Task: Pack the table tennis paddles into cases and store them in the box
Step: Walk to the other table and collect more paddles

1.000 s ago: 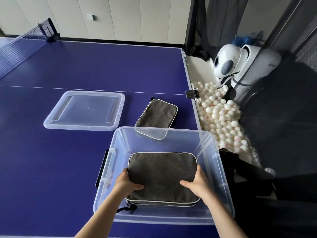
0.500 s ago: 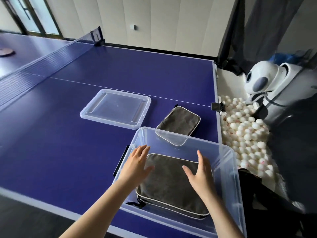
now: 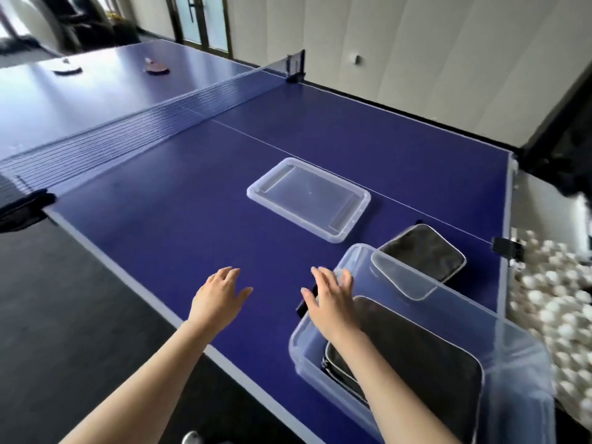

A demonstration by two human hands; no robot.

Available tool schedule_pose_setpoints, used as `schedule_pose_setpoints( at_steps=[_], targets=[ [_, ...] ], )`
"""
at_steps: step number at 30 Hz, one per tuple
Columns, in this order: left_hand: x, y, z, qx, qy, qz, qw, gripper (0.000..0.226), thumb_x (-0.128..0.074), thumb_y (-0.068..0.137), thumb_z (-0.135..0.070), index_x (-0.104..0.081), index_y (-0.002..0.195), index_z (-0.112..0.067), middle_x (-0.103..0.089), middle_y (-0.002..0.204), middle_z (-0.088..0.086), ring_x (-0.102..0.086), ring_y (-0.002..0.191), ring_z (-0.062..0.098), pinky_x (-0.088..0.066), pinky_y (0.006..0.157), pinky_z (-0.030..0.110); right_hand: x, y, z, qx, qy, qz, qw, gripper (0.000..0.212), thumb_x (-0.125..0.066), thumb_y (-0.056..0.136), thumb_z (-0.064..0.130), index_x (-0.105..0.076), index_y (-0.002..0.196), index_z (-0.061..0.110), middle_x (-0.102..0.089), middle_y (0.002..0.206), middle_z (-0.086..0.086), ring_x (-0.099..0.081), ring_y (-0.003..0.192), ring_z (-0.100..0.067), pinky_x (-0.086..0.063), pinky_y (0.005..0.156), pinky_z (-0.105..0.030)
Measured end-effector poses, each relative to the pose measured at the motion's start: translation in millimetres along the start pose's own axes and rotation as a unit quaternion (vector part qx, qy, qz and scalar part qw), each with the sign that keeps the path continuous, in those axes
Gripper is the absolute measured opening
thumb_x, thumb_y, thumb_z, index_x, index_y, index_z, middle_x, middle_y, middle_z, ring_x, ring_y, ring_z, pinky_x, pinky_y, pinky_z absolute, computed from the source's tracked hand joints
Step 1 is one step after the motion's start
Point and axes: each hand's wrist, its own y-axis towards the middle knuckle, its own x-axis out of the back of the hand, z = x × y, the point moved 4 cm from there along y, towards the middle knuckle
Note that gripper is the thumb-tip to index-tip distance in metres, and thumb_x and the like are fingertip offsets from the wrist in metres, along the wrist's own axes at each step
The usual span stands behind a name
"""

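Observation:
A clear plastic box stands at the near right of the blue table. A dark grey paddle case lies flat inside it. A second grey case lies on the table just behind the box. Far across the net lie two paddles, one reddish and one dark. My left hand hovers over the table left of the box, fingers spread and empty. My right hand hangs above the box's left rim, fingers straight, holding nothing.
The box's clear lid lies on the table behind my hands. The net crosses the table at left. Several white balls fill a catch area off the right edge. Dark floor lies below the near edge.
Both hands have let go of the case in the box and lifted out to the left. The view has swung left, bringing the net and the far paddles into sight.

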Motion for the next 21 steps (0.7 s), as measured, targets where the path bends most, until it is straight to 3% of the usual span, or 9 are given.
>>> schedule_pose_setpoints(
  at_steps=[2,4,7,14,21],
  targets=[
    [4,-1,47,0.048,0.005,0.017,0.999,0.063,-0.046,0.096,-0.051,-0.033,0.148,-0.018,-0.034,0.153,-0.002,-0.034,0.139,0.019,-0.043,0.101,0.037,-12,8,20,-0.053,-0.045,-0.021,0.997,0.048,-0.042,0.097,0.04,-0.049,0.134,0.011,-0.044,0.143,-0.012,-0.03,0.134,-0.036,-0.009,0.115,-0.046],
    [5,-7,90,0.072,0.023,0.042,0.996,0.062,-0.047,0.096,-0.05,-0.035,0.146,-0.016,-0.037,0.15,-0.001,-0.039,0.136,0.021,-0.042,0.101,0.036,-24,12,32,-0.107,-0.091,-0.02,0.99,0.049,-0.04,0.097,0.04,-0.048,0.136,0.011,-0.039,0.146,-0.014,-0.02,0.141,-0.037,-0.003,0.116,-0.049],
    [5,-20,152,0.097,0.029,0.066,0.993,0.059,-0.047,0.095,-0.05,-0.04,0.143,-0.016,-0.042,0.147,0.0,-0.042,0.133,0.021,-0.041,0.101,0.035,-47,20,65,-0.12,-0.118,0.003,0.986,0.05,-0.044,0.096,0.038,-0.046,0.136,0.009,-0.04,0.146,-0.015,-0.016,0.143,-0.038,-0.004,0.116,-0.053],
    [21,-33,258,0.127,0.02,0.077,0.989,0.055,-0.049,0.094,-0.048,-0.044,0.139,-0.016,-0.046,0.142,0.001,-0.045,0.131,0.024,-0.04,0.105,0.037,-129,52,178,-0.015,-0.065,0.156,0.986,0.055,-0.038,0.1,0.036,-0.025,0.146,0.008,-0.03,0.151,-0.01,-0.017,0.144,-0.027,-0.02,0.118,-0.039],
    [49,-48,364,0.2,-0.002,0.068,0.978,0.057,-0.047,0.095,-0.048,-0.041,0.141,-0.015,-0.044,0.144,0.003,-0.043,0.132,0.025,-0.037,0.108,0.039,-206,68,309,0.117,-0.079,0.287,0.947,0.059,-0.041,0.099,0.035,-0.02,0.148,0.01,-0.027,0.152,-0.009,-0.025,0.14,-0.023,-0.025,0.115,-0.036]
  ],
)
